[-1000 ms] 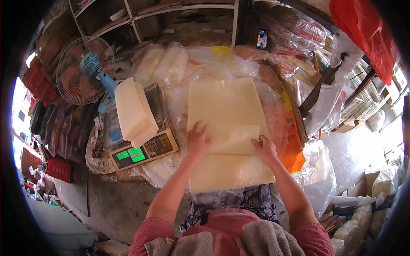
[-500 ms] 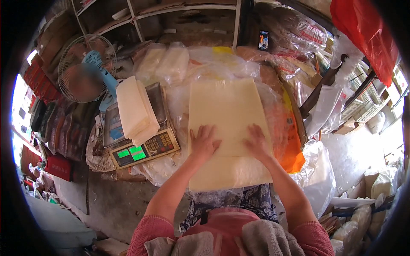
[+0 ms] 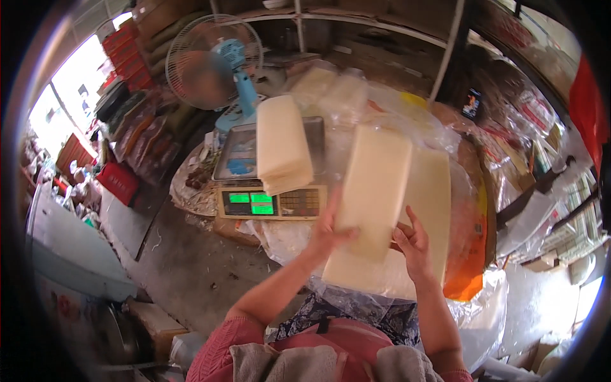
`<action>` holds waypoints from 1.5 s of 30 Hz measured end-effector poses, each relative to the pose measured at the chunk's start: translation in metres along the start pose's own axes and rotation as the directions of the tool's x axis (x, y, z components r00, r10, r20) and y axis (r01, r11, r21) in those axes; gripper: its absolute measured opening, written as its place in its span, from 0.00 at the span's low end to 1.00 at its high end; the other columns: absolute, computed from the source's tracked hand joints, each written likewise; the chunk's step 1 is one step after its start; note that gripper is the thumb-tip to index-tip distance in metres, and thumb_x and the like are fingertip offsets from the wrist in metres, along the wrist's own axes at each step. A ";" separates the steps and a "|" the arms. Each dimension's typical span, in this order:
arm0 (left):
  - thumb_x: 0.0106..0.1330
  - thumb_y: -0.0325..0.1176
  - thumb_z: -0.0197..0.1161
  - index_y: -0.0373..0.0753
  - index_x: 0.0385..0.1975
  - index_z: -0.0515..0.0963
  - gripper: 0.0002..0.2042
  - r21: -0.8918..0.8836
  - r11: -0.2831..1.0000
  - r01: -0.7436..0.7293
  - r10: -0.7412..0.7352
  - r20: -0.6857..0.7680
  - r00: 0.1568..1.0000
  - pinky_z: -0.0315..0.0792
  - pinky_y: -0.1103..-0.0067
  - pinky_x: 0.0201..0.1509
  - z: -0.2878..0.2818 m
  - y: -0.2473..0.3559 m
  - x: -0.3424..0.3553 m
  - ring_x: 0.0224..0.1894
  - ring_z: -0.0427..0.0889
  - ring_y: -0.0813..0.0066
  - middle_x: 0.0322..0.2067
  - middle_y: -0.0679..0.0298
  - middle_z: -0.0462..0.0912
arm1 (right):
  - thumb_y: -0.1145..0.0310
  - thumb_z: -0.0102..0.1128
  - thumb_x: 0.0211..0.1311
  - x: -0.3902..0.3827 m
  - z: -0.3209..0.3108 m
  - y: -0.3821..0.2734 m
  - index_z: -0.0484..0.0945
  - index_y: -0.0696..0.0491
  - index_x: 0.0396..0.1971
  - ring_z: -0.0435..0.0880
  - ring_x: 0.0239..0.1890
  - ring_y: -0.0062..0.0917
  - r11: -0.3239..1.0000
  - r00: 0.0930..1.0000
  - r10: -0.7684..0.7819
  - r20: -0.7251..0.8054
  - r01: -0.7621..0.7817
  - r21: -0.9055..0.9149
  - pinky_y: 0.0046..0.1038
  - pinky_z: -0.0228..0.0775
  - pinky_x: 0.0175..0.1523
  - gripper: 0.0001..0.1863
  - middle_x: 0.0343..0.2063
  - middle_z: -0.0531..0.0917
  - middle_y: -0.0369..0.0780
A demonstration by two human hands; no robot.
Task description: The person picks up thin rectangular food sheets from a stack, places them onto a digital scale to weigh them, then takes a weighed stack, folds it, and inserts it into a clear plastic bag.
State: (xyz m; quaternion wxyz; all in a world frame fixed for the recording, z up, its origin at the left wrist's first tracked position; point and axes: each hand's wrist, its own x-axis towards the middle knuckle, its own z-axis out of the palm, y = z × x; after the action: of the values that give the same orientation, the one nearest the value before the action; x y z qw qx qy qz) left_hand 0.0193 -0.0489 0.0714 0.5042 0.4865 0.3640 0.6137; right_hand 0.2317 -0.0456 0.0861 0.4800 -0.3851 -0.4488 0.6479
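Note:
A pale yellow sheet (image 3: 377,178), thin and folded into a long strip, lies tilted over a larger flat pale sheet (image 3: 433,204) of the same kind. My left hand (image 3: 332,230) grips the folded sheet's left edge, thumb on top; the fingers beyond are partly hidden. At its right edge is my right hand (image 3: 412,245), fingers apart and partly bent, the fingertips at or against the edge. To the left, a stack of folded pale sheets (image 3: 283,143) rests on the metal pan of a digital scale (image 3: 268,202) with green lit displays.
A blue fan (image 3: 230,57) stands behind the scale. Clear plastic-wrapped packs (image 3: 344,92) lie at the back of the table. An orange plastic bag (image 3: 468,261) covers the right edge. A phone (image 3: 471,103) stands at the back right, below shelves. A red bag (image 3: 119,183) is at far left.
The sheet that lay flat under both hands is now a folded strip, held by my left hand. My right hand has lifted off the surface and turned. The view has swung left.

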 end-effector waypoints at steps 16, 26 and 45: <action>0.48 0.18 0.65 0.34 0.54 0.70 0.28 0.182 0.976 0.120 -0.028 -0.443 0.896 0.75 0.77 0.48 -0.173 0.088 0.111 0.46 0.79 0.68 0.46 0.60 0.79 | 0.71 0.54 0.66 -0.016 -0.063 0.052 0.63 0.59 0.60 0.85 0.36 0.30 0.957 0.988 0.152 -0.008 -0.149 -0.249 0.27 0.79 0.42 0.24 0.44 0.81 0.46; 0.58 0.31 0.50 0.58 0.65 0.61 0.31 0.993 -0.070 0.095 -0.126 -0.103 0.987 0.43 0.45 0.67 -0.138 0.059 0.123 0.71 0.49 0.56 0.69 0.61 0.52 | 0.71 0.55 0.64 -0.025 -0.065 0.067 0.68 0.59 0.55 0.84 0.28 0.26 0.880 0.994 0.104 0.019 -0.083 -0.468 0.23 0.78 0.35 0.20 0.38 0.82 0.44; 0.56 0.21 0.54 0.35 0.57 0.67 0.25 0.853 0.440 -0.282 0.431 0.075 0.899 0.53 0.62 0.69 -0.047 -0.012 -0.030 0.67 0.57 0.49 0.61 0.50 0.64 | 0.67 0.63 0.53 -0.046 0.000 0.071 0.76 0.50 0.41 0.77 0.46 0.29 0.039 0.787 -0.109 0.607 0.614 -0.789 0.47 0.63 0.59 0.15 0.39 0.77 0.36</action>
State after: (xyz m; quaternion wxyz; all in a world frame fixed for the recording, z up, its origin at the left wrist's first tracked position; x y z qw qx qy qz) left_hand -0.0227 -0.0737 0.0411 0.0323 0.6855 0.5414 0.4857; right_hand 0.2232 -0.0999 0.0213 0.1662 -0.3313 -0.9220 0.1115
